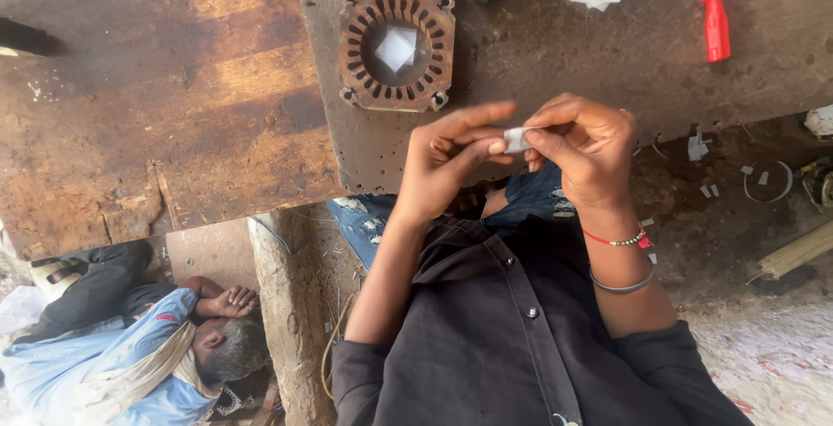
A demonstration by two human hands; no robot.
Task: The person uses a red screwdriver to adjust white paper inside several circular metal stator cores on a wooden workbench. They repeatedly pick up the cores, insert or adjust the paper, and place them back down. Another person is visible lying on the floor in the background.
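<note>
Motor stator [396, 49], red screwdriver [716, 22]

My hands [512, 153] have bare workbench [573, 53] at twelve o'clock; stator core [396, 49] blocks eleven, red screwdriver [717, 22] lies toward one.

L hand [447, 161] and R hand [583, 150] are both raised in front of the chest, fingertips meeting at centre. L thumb and index finger extended toward R, other fingers curled in. R thumb and index finger pinched together, wrist bent. Both forearms bare, elbows tucked back to the torso. L grip probably pinched too, but partly hidden.
</note>
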